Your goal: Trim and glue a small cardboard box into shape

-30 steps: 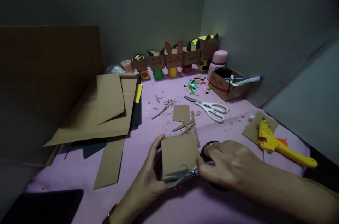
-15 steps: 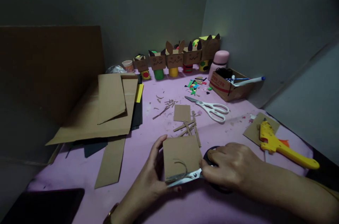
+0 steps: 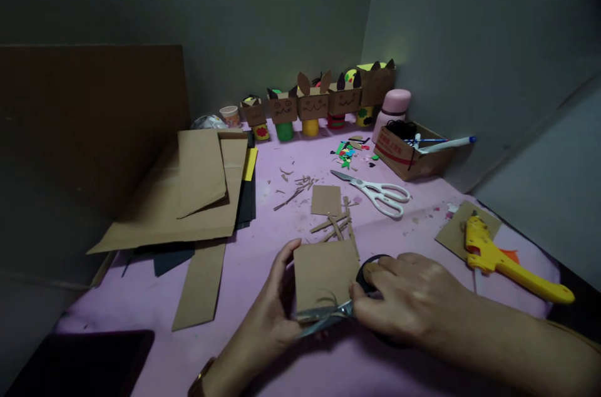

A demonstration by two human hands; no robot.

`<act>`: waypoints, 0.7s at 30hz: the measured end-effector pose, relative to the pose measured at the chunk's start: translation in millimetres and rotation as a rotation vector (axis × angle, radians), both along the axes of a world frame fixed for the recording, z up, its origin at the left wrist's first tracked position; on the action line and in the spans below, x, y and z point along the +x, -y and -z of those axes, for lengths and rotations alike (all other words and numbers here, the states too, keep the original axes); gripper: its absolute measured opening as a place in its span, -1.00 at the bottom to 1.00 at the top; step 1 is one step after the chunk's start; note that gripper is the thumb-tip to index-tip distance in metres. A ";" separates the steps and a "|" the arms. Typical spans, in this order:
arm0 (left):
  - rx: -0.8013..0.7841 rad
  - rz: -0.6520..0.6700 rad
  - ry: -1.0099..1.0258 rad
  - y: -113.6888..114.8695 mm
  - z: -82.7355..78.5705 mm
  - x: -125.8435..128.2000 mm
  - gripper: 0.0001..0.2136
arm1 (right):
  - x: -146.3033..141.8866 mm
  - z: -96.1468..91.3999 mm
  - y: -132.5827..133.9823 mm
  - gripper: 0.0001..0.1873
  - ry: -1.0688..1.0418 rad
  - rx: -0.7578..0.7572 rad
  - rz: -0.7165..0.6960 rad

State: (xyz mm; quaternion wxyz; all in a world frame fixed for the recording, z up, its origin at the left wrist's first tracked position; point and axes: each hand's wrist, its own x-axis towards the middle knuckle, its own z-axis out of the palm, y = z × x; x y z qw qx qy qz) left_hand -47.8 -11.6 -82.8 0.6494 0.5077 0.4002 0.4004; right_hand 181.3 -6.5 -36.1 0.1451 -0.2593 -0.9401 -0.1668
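There are two bare hands, two pairs of scissors and three small cardboard squares. The left hand [image 3: 275, 315] is closed on the left edge of one square brown cardboard piece [image 3: 323, 272], held up just above the near part of the pink-covered table [image 3: 263, 366]; the right hand [image 3: 408, 297] grips black-handled scissors with silver blades [image 3: 346, 309], which lie along the card's near edge. A second brown cardboard square [image 3: 325, 200] lies beyond, near the other pair, white-handled metal scissors [image 3: 375, 190]; a third tan cardboard square [image 3: 451, 235] lies partly under one yellow glue gun [image 3: 491, 253]. At the back stand five box-headed cardboard figures with ears [image 3: 313, 104], one pink bottle [image 3: 393, 110] and one small printed paper cup [image 3: 230, 116]. Compared with half a second ago, the thin cardboard curl [image 3: 328, 295] above the blades stands lower, and the scissors' pivot sits slightly farther over toward the left hand; the things on the table lie as they did. Some left fingers are hidden behind the card, and the right fingers cover much of the handle. Whether the blade tips touch the left thumb cannot be told. The thin cardboard scraps [image 3: 335, 228] overlap too much to count, and a dark flat object [image 3: 84, 366] is cut off at lower left.
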 end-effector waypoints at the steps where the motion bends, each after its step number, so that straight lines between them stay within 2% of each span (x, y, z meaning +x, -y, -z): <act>1: 0.000 -0.003 0.000 0.0 0.8 -0.2 -0.03 | 0.9 1.0 -0.3 -0.77 -0.008 -0.006 -0.006; 5: -0.009 -0.006 -0.005 0.7 3.4 -2.1 -0.03 | 4.2 0.7 -1.2 -0.74 -0.012 -0.054 -0.030; 11: -0.014 -0.006 -0.007 0.0 0.8 -2.5 0.04 | 5.3 -1.4 0.7 -0.72 0.005 -0.042 -0.025; 21: 0.012 0.021 -0.045 2.2 -3.3 -2.1 -0.02 | -8.9 -6.6 6.2 -0.77 0.039 -0.018 -0.001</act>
